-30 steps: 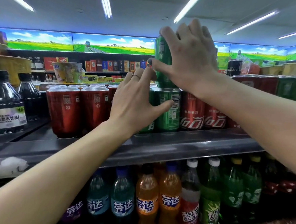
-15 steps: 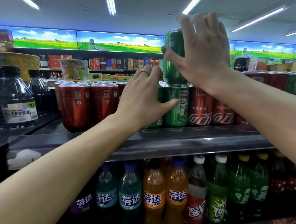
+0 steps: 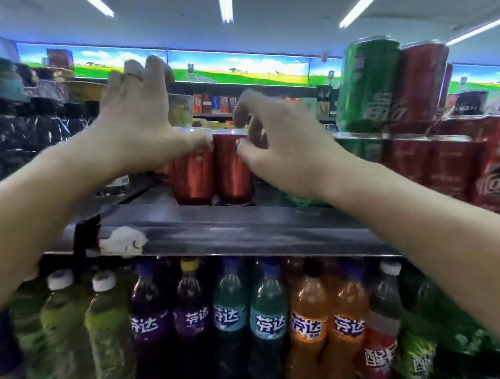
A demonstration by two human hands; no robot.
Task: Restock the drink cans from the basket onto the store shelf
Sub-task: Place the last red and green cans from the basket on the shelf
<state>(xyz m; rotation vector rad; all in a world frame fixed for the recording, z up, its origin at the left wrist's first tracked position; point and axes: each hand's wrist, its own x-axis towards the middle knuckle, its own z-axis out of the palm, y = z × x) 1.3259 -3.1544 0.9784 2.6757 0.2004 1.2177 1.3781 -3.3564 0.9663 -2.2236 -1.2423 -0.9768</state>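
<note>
Red cans (image 3: 211, 169) on shelf (image 3: 239, 233), between both hands, thumbs touching.

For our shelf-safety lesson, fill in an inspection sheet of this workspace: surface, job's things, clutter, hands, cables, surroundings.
Surface: dark shelf, torn white label on its front edge.
Job's things: two red cans upright side by side; green can stacked on the cans to the right.
Clutter: nothing seen.
Hands: left hand open, thumb by the cans; right hand, fingers curled over the right red can's top.
Cables: nothing seen.
Surroundings: soda bottles below; ceiling lights.
</note>
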